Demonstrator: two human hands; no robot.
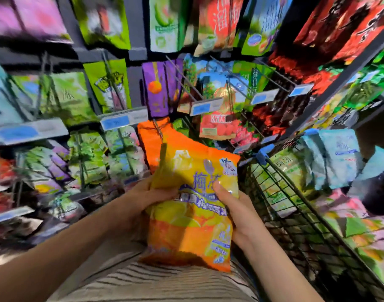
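At the left of the frame, glossy green pouches [62, 99] hang in crinkled rows from thin metal pegs, and a flat blue price tag [123, 120] caps one peg. In the lower centre, the left hand [151, 195] curls its fingers [164, 192] round the left edge of a yellow-orange bag [193, 214]. The bag is a shiny, puffy plastic rectangle with blue lettering, held upright in mid-air above a striped shirt [164, 284]. Just behind its top hangs a plain orange pouch [151, 142]. The right hand [239, 210] grasps the bag's right edge, thumb flat on the front. At the right, a black wire basket [284, 192] of square mesh holds pale blue and green packets [330, 153].
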